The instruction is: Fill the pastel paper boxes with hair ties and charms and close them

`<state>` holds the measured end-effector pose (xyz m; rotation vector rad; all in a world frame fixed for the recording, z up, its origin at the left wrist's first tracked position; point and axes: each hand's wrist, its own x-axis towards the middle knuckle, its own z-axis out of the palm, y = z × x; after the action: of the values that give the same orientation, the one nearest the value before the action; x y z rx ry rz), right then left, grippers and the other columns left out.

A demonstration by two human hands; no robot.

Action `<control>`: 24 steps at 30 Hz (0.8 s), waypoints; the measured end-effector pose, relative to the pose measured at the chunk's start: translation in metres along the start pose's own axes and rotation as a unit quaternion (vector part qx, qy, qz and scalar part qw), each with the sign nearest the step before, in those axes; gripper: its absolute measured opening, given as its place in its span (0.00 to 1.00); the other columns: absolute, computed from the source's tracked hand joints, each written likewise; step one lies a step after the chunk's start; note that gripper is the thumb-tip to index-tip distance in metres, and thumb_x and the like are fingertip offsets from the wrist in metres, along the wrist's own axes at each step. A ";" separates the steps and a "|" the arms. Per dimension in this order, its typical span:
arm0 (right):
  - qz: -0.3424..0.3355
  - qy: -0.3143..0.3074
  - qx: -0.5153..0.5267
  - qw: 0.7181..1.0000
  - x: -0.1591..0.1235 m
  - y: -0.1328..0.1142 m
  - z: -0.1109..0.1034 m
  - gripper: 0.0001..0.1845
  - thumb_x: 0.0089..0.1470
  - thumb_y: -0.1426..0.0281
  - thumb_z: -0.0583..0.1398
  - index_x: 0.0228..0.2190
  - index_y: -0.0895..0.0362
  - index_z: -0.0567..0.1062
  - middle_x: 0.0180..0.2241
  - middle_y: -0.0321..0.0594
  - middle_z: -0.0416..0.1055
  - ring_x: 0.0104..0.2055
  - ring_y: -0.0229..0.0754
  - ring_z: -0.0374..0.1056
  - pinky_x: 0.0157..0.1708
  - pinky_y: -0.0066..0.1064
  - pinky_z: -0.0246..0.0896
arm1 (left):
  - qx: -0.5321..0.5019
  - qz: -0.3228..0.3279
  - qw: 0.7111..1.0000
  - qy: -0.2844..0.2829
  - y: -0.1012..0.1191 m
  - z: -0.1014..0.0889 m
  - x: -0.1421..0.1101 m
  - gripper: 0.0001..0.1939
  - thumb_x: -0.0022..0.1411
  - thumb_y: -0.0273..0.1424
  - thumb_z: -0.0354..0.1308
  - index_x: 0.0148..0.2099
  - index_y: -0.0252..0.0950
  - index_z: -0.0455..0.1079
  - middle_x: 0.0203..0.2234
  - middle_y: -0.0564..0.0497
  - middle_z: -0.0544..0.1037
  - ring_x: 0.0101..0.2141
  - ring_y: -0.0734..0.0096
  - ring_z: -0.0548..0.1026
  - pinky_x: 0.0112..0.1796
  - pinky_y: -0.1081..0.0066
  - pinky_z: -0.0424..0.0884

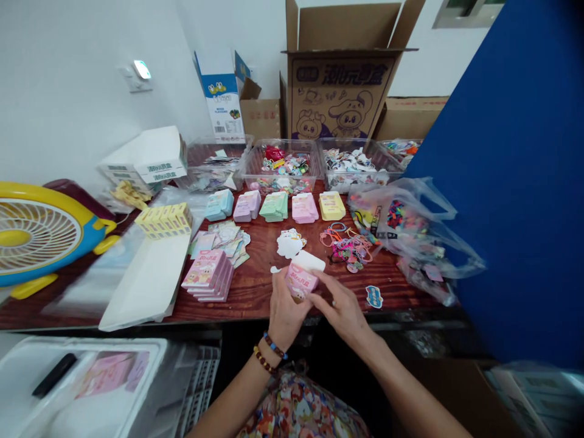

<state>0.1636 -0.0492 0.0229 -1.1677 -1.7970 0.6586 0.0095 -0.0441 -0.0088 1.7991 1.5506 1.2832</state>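
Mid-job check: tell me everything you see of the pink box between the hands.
The pink box is a small carton, apparently thin card, printed with lettering and partly hidden cartoon artwork. A plain white panel, apparently an open flap, shows at its far end; its contents can't be seen. It is tilted, printed face toward the camera, near the front edge of the table. The left hand grips its left side; the right hand touches its right.
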 end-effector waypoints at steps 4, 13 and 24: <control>0.038 0.015 0.046 0.998 0.003 0.003 0.005 0.15 0.64 0.65 0.54 0.48 0.56 0.75 0.44 0.43 0.76 0.44 0.43 0.72 0.45 0.31 0.65 | -0.088 0.006 0.993 -0.073 0.003 -0.006 -0.003 0.35 0.59 0.36 0.63 0.64 0.36 0.53 0.56 0.39 0.66 0.55 0.56 0.68 0.56 0.57 0.65; 0.070 -0.127 0.146 0.979 0.010 0.006 -0.017 0.16 0.64 0.61 0.54 0.46 0.54 0.76 0.37 0.37 0.75 0.39 0.40 0.70 0.39 0.29 0.63 | -0.294 -0.068 0.928 -0.219 0.001 -0.043 0.007 0.22 0.66 0.36 0.56 0.61 0.40 0.60 0.52 0.44 0.74 0.49 0.62 0.74 0.49 0.65 0.71; 0.077 -0.093 0.163 0.979 0.005 0.003 -0.011 0.12 0.61 0.60 0.58 0.33 0.56 0.73 0.34 0.39 0.73 0.35 0.39 0.69 0.35 0.28 0.64 | -0.354 -0.137 0.883 -0.275 0.002 -0.057 0.008 0.18 0.60 0.34 0.64 0.51 0.37 0.66 0.43 0.47 0.77 0.43 0.66 0.76 0.44 0.68 0.71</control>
<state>0.1733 -0.0438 0.0276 -1.0541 -1.6780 1.1412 -0.0384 -0.0511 0.0229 1.2486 0.8182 0.9100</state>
